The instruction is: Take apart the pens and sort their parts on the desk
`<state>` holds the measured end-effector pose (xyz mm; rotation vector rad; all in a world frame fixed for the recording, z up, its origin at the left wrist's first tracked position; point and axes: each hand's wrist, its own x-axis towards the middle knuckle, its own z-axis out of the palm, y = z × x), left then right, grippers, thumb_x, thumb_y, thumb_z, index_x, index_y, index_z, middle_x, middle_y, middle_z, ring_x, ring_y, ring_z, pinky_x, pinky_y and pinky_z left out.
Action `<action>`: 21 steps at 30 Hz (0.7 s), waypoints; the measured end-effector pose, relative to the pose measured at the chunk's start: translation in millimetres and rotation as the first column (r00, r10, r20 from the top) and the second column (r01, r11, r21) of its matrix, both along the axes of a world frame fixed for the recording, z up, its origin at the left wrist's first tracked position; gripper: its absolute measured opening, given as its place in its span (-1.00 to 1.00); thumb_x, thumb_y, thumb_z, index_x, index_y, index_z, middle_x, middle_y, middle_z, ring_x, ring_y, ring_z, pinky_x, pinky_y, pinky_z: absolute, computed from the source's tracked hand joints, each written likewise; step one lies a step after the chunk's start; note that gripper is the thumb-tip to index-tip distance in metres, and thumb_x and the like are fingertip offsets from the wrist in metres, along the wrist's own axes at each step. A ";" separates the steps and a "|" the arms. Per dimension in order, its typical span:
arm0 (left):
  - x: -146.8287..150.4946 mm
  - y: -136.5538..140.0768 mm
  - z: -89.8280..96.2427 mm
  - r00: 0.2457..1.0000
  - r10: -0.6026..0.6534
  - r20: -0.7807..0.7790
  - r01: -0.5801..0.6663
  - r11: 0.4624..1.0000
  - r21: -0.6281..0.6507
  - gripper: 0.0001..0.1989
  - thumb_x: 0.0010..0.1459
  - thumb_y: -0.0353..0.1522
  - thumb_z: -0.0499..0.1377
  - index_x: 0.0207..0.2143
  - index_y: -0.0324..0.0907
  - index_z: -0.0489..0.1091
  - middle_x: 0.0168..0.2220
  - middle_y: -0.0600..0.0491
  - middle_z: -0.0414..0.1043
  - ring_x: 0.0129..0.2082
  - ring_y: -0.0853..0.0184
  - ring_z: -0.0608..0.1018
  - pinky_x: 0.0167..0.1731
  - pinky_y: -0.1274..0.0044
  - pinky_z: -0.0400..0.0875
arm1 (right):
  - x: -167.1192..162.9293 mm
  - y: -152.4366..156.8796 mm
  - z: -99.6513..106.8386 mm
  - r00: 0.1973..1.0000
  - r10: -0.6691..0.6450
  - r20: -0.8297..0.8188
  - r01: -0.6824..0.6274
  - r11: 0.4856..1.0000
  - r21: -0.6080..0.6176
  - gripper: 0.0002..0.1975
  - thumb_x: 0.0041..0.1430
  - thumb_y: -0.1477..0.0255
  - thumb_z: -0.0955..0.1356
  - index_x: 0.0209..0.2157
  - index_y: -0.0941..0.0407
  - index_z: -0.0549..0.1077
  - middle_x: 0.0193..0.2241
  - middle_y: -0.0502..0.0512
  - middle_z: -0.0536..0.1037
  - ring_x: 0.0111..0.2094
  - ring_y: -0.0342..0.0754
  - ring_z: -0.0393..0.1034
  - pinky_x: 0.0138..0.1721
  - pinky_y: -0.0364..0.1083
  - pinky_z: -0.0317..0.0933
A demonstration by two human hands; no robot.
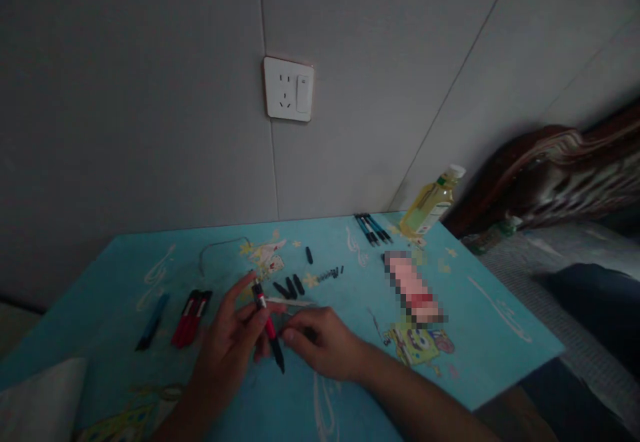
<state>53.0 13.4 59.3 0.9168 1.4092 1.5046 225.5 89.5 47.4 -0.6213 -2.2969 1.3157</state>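
Note:
My left hand [235, 335] is closed around a red and black click pen [271, 329], its index finger up by the clicker end and its dark tip pointing down. Close to the pen's lower half is my right hand [325, 345], with thumb and fingers pinched together; whatever they hold is hidden. Thin whitish sticks [295, 303] lie just beyond the hands. Behind them are several short black pen parts [293, 287] and a row of small dark coils, apparently springs [330, 274]. Red pen barrels [193, 320] lie together to the left, beside a blue pen barrel [153, 322].
Several blue and black pens [373, 229] lie at the back right, near a bottle of yellow liquid [429, 205]. A blurred-out pink object [413, 287] rests on the right of the blue table [480, 349]. White material [43, 399] occupies the near left corner. A wall borders the back.

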 end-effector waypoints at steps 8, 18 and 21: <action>2.1 3.4 2.6 0.998 0.059 -0.008 -0.058 0.997 0.045 -0.21 0.08 -0.20 0.29 0.27 0.05 -0.05 -0.11 -0.01 0.55 -0.56 0.38 0.53 -0.47 0.46 0.50 | -0.5 2.5 0.1 0.999 -0.007 -0.041 0.013 0.989 0.145 -0.75 0.28 0.29 0.31 -0.13 0.13 0.52 -0.39 0.03 0.50 -0.39 -0.16 0.36 -0.31 -0.20 0.22; -22.5 5.1 -26.6 0.988 -0.032 -0.149 0.032 0.999 -0.002 -0.70 0.21 -0.18 0.16 -0.11 -0.18 0.40 -0.41 0.08 0.46 -0.54 0.43 0.43 -0.53 0.58 0.35 | 84.8 124.6 41.8 0.508 -0.819 0.268 0.559 0.550 0.621 -0.68 0.38 0.33 0.20 0.00 0.13 0.47 -0.11 0.19 0.55 -0.10 -0.03 0.43 -0.06 -0.13 0.20; -15.2 3.3 -25.6 0.985 -0.097 -0.144 0.099 0.995 0.003 -0.70 0.23 -0.17 0.13 -0.12 -0.18 0.39 -0.44 0.11 0.42 -0.57 0.44 0.41 -0.57 0.60 0.31 | 110.7 172.7 44.1 0.369 -0.855 0.363 0.550 0.516 0.657 -0.68 0.36 0.43 0.20 -0.08 0.29 0.51 -0.10 0.39 0.52 -0.06 0.06 0.43 -0.06 -0.09 0.20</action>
